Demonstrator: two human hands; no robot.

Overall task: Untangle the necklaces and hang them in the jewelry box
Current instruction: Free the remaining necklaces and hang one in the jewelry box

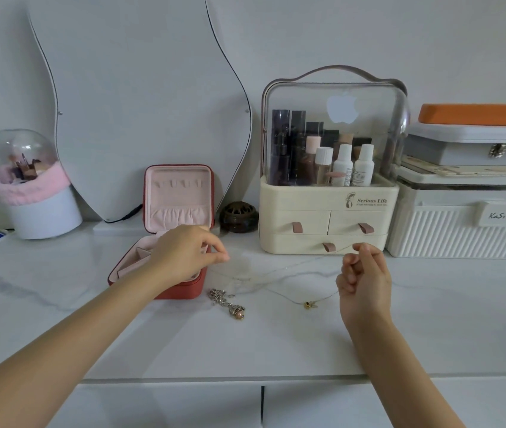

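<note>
We hold the thin chain (288, 267) stretched between our two hands, its long axis running left to right across the white counter (276, 341): our left hand (188, 253) pinches one end at the fingertips just in front of the open jewelry box (171, 233), and our right hand (363, 274) pinches the other end, fingers curled, in front of the cream cosmetics organizer (329, 223). A loop sags below with a small gold pendant (309, 304) near the right hand. The hooks (179, 183) sit in the upright lid, behind and above the left hand, so we judge that hand the nearer for hanging. A second, bunched necklace (227, 302) lies on the counter beside the box, touching nothing we hold as far as we can tell
</note>
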